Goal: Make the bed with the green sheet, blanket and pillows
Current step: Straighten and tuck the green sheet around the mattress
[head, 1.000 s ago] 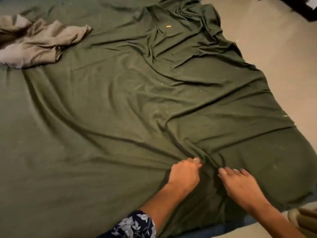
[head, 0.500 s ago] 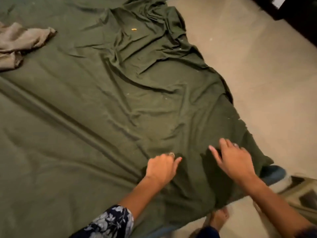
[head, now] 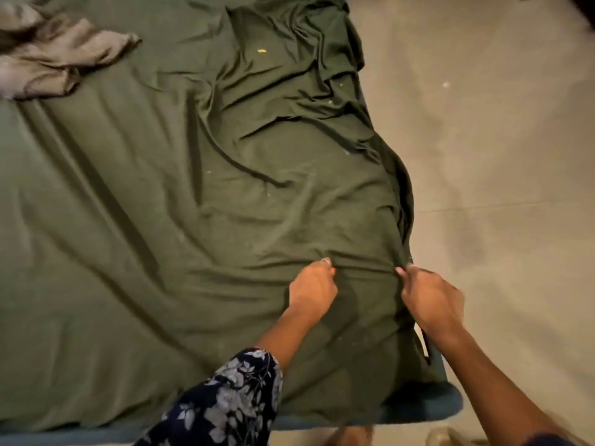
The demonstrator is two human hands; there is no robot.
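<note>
At the near corner of the bed, where a strip of blue mattress (head: 428,407) shows bare, your right hand (head: 429,297) pinches the bunched edge of the green sheet (head: 199,201) and your left hand (head: 314,284), fingers curled, grips a fold just beside it. The slack you need lies away from both hands: the sheet's loose side edge runs up the bed's right flank from your right hand, the nearer one to it, toward a rumpled heap at the far corner. Far left, a crumpled grey-brown cloth (head: 54,62) rests on the sheet.
</note>
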